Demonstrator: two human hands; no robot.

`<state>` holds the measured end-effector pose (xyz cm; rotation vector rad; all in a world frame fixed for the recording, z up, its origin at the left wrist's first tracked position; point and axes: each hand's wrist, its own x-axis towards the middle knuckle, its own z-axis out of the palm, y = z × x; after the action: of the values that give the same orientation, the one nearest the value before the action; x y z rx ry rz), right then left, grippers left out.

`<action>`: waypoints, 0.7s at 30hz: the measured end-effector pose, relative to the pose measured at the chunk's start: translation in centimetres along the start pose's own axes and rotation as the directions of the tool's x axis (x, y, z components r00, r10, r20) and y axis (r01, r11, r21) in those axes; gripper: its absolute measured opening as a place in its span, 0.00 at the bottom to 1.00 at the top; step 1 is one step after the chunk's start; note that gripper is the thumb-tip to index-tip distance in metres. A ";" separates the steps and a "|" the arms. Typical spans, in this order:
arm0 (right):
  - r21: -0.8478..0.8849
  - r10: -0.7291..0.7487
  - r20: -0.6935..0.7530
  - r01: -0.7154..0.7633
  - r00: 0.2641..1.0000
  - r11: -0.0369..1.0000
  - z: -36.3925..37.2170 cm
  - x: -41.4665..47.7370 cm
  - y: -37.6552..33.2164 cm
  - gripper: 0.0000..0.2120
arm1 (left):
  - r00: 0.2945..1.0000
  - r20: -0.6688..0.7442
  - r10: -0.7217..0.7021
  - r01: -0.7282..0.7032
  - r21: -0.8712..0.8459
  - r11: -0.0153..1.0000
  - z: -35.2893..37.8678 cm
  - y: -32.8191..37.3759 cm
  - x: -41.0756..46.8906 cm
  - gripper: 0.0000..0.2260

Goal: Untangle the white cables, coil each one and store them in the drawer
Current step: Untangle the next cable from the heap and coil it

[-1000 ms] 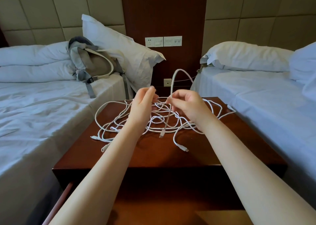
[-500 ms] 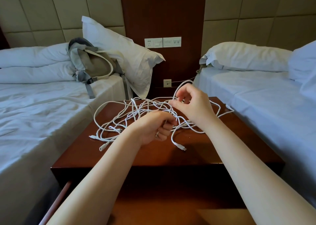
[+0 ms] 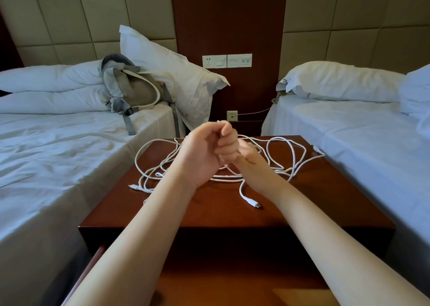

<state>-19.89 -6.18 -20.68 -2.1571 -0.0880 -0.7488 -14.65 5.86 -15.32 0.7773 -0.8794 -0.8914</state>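
Several tangled white cables (image 3: pixel 282 156) lie spread over the dark wooden nightstand (image 3: pixel 302 208). My left hand (image 3: pixel 204 150) is raised over the middle of the tangle with its fingers curled into a fist, and a bit of white cable shows at the top of the fist. My right hand (image 3: pixel 251 154) sits just behind and under it, its fingers hidden by the left hand. One cable plug (image 3: pixel 252 202) lies loose near the front of the nightstand top. The drawer (image 3: pixel 232 284) below is pulled open toward me.
A bed with white sheets (image 3: pixel 58 166) stands on the left, with a grey backpack (image 3: pixel 132 91) and a pillow by the nightstand. Another bed (image 3: pixel 360 143) stands on the right. Wall sockets (image 3: pixel 226 61) are on the wood panel behind.
My left hand rose from the nightstand top and closed into a fist in front of the right hand. The right hand dropped lower and the tall cable loop is gone.
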 end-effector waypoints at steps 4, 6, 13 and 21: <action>-0.236 -0.019 0.096 0.042 0.995 0.971 1.4 -0.8 -0.3 0.16 | 0.955 -0.222 0.194 -0.185 0.062 0.981 -1.1 1.1 0.0 0.12; -0.285 0.012 0.181 0.040 0.983 0.958 1.4 -1.0 -0.1 0.16 | 0.911 -0.310 0.271 -0.238 0.140 0.961 -1.9 1.4 0.2 0.14; -0.429 -0.133 -0.007 0.118 0.991 0.896 0.0 -0.7 0.4 0.11 | 0.741 -0.444 0.503 -0.062 0.701 0.710 -4.6 0.7 0.1 0.15; -0.348 -0.303 -0.274 0.200 0.913 0.916 -1.6 0.3 -0.8 0.11 | 0.771 -0.335 0.541 0.077 0.893 0.444 -3.3 -0.9 0.2 0.16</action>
<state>-20.65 -6.89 -19.21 -2.3122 -0.0842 -1.3406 -11.97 5.99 -17.49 1.6799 -0.8149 0.2261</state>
